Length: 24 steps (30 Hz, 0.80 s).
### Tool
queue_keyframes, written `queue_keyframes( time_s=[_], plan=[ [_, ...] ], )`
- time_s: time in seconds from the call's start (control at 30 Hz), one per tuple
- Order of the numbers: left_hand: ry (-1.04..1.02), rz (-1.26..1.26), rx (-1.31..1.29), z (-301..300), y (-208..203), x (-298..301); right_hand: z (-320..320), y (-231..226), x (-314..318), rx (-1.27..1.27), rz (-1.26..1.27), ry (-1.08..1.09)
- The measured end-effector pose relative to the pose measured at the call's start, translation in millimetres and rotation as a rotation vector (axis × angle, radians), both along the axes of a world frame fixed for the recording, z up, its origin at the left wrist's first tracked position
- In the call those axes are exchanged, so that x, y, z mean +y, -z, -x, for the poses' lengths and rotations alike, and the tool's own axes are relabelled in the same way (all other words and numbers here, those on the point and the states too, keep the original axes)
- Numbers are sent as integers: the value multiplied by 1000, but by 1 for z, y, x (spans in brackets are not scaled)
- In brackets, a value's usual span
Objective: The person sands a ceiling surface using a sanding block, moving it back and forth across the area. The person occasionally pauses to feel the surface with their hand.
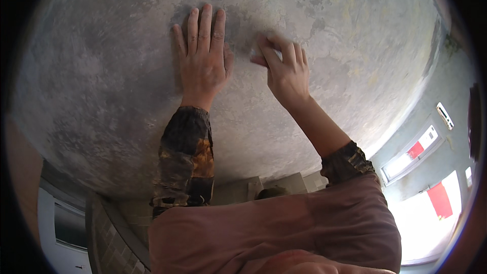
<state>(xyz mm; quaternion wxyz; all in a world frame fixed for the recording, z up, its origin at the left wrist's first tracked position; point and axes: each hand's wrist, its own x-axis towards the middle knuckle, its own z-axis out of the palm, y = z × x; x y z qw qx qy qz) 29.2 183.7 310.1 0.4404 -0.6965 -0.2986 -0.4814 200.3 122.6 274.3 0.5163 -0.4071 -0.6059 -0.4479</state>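
A grey, mottled plaster wall (116, 66) with pale, worn patches fills most of the head view. My left hand (204, 66) lies flat against it, fingers stretched upward and slightly apart, holding nothing. To its right, my right hand (290, 71) is close to the same surface, its thumb and fingers pinched together. Something small and pale shows between them, but blur and the fingers hide what it is. Both forearms reach up from patterned dark sleeves, the right sleeve (345, 162) pushed back toward the elbow.
On the right, a window (411, 155) and a bright doorway (416, 223) each show a red patch. A small white fixture (445, 115) is on the side wall. At the lower left stands a white door (48, 223) beside a tiled surface (114, 243).
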Motion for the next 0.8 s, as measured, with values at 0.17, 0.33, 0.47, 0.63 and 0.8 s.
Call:
queue_keyframes(
  time_s=[0.17, 0.33, 0.47, 0.63, 0.8],
  plan=[
    [34, 26, 10, -1, 1, -4, -10, 18, -12, -22, -12, -45],
    [24, 17, 6, -2, 1, -3, -7, -5, 9, -4, -44, 5],
    [8, 2, 12, 0, 0, 0, -9, 10, 2, 4, 21, -1],
    [-1, 6, 9, -1, 1, -2, -20, 43, -14, -9, 71, -2],
    [-5, 5, 12, -2, 1, -3, -18, 24, 1, 7, 34, 26]
  ],
)
